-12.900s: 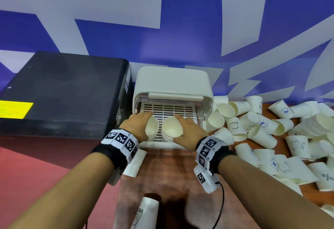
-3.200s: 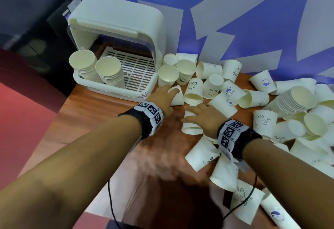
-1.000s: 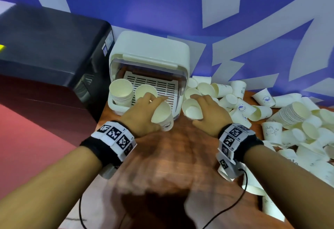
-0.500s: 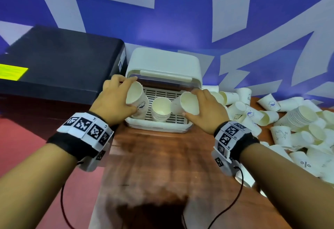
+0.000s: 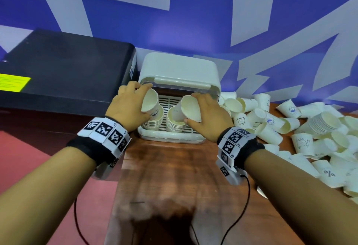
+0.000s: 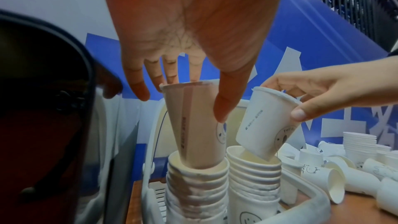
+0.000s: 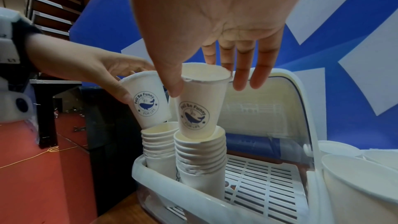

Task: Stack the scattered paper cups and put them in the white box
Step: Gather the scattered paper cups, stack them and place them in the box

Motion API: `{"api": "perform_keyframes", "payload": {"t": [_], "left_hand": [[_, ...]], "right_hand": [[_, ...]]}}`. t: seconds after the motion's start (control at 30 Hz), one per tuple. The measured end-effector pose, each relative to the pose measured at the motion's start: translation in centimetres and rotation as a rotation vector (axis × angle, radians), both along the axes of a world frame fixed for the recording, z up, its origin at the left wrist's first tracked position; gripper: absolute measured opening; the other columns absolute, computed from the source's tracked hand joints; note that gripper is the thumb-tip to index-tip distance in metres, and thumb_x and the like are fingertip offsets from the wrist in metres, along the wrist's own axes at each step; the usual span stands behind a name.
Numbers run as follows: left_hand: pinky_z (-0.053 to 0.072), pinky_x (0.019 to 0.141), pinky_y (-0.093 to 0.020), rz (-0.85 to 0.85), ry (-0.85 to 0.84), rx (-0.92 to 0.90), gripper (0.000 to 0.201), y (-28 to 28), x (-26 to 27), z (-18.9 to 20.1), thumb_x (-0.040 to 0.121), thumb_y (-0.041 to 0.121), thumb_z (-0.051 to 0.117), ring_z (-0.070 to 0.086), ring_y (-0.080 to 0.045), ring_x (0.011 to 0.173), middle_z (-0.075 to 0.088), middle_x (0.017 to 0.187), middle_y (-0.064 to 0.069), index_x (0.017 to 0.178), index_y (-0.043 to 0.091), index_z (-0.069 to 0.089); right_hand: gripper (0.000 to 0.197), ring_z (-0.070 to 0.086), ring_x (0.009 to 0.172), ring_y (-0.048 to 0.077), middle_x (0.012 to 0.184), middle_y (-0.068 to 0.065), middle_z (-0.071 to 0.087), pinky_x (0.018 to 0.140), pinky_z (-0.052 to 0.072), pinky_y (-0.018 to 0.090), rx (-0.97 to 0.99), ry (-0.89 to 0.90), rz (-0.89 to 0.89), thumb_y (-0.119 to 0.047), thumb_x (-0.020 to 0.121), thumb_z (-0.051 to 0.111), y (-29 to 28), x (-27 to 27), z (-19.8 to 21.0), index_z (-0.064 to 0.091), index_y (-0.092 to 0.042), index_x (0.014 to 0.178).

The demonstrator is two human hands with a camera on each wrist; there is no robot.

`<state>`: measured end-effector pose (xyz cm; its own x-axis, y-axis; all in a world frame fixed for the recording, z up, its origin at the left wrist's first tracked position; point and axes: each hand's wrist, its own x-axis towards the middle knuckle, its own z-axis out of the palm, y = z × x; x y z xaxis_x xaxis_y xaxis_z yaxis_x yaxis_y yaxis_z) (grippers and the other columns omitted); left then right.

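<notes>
The white box (image 5: 180,70) stands open at the table's back with two stacks of paper cups inside. My left hand (image 5: 135,101) grips a whale-print cup (image 5: 150,102) by its rim. That cup's base is inside the top of the left stack (image 6: 196,185). My right hand (image 5: 205,113) pinches a second cup (image 5: 188,108), tilted left. Its base dips into the right stack (image 5: 175,126). In the right wrist view the right cup (image 7: 198,108) sits partly in its stack, with the left cup (image 7: 148,103) beside it.
A black machine (image 5: 64,70) stands close against the box's left side. Several loose cups (image 5: 271,122) and a lying stack (image 5: 325,122) are scattered over the table to the right. Bare wooden tabletop (image 5: 170,177) lies in front of the box.
Both hands have carried their cups from the loose pile to the box and lowered them, so that each cup's base now enters a stack.
</notes>
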<state>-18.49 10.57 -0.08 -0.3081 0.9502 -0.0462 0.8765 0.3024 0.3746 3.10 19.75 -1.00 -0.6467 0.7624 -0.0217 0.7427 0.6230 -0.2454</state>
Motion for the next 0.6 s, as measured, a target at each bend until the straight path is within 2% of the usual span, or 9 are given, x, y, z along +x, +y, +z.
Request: {"api": "perform_keyframes", "payload": {"t": [0.1, 0.2, 0.27, 0.43, 0.5, 0.6], "left_hand": [[0.043, 0.096, -0.044, -0.016, 0.006, -0.03, 0.077, 0.3, -0.1, -0.3, 0.073, 0.022, 0.073, 0.034, -0.03, 0.126, 0.035, 0.137, -0.005, 0.14, 0.028, 0.033], [0.044, 0.098, -0.044, -0.034, -0.006, -0.046, 0.076, 0.6, -0.2, -0.9, 0.074, 0.022, 0.073, 0.036, -0.029, 0.126, 0.034, 0.138, -0.004, 0.139, 0.028, 0.035], [0.043, 0.098, -0.045, -0.046, -0.015, -0.048, 0.075, 0.8, -0.2, -1.2, 0.075, 0.024, 0.072, 0.037, -0.028, 0.125, 0.034, 0.139, -0.004, 0.14, 0.028, 0.035], [0.042, 0.099, -0.047, -0.076, -0.014, -0.08, 0.078, 1.2, -0.3, -2.2, 0.075, 0.018, 0.069, 0.038, -0.029, 0.126, 0.033, 0.142, -0.002, 0.143, 0.03, 0.031], [0.039, 0.103, -0.049, -0.09, -0.024, -0.1, 0.08, 1.3, -0.4, -2.7, 0.076, 0.015, 0.067, 0.034, -0.028, 0.131, 0.03, 0.147, -0.001, 0.144, 0.029, 0.028], [0.03, 0.112, -0.046, -0.116, -0.034, -0.146, 0.082, 1.6, -0.5, -3.3, 0.081, 0.011, 0.063, 0.018, -0.024, 0.142, 0.016, 0.156, -0.001, 0.148, 0.029, 0.019]], "right_hand": [[0.074, 0.045, 0.121, 0.023, 0.137, 0.001, 0.04, 0.08, 0.039, 0.029, -0.008, -0.015, 0.011, -0.047, 0.083, 0.062, 0.2, -0.6, -0.6, 0.027, -0.022, 0.143], [0.075, 0.044, 0.121, 0.025, 0.137, 0.002, 0.039, 0.087, 0.047, 0.037, -0.003, -0.061, 0.04, -0.046, 0.085, 0.06, 0.3, -1.0, -1.1, 0.024, -0.021, 0.146], [0.075, 0.044, 0.121, 0.026, 0.139, 0.002, 0.038, 0.09, 0.047, 0.041, -0.005, -0.088, 0.052, -0.046, 0.085, 0.058, 0.4, -1.2, -1.3, 0.023, -0.02, 0.146], [0.073, 0.045, 0.122, 0.027, 0.145, 0.001, 0.034, 0.093, 0.045, 0.041, -0.037, -0.125, 0.049, -0.043, 0.087, 0.057, 0.4, -1.6, -1.9, 0.021, -0.022, 0.147], [0.073, 0.047, 0.121, 0.027, 0.147, 0.001, 0.032, 0.093, 0.046, 0.04, -0.048, -0.144, 0.056, -0.041, 0.087, 0.057, 0.5, -1.8, -2.1, 0.02, -0.022, 0.148], [0.073, 0.046, 0.123, 0.027, 0.15, -0.001, 0.03, 0.093, 0.045, 0.039, -0.059, -0.159, 0.065, -0.039, 0.088, 0.056, 0.7, -2.0, -2.5, 0.019, -0.022, 0.148]]}}
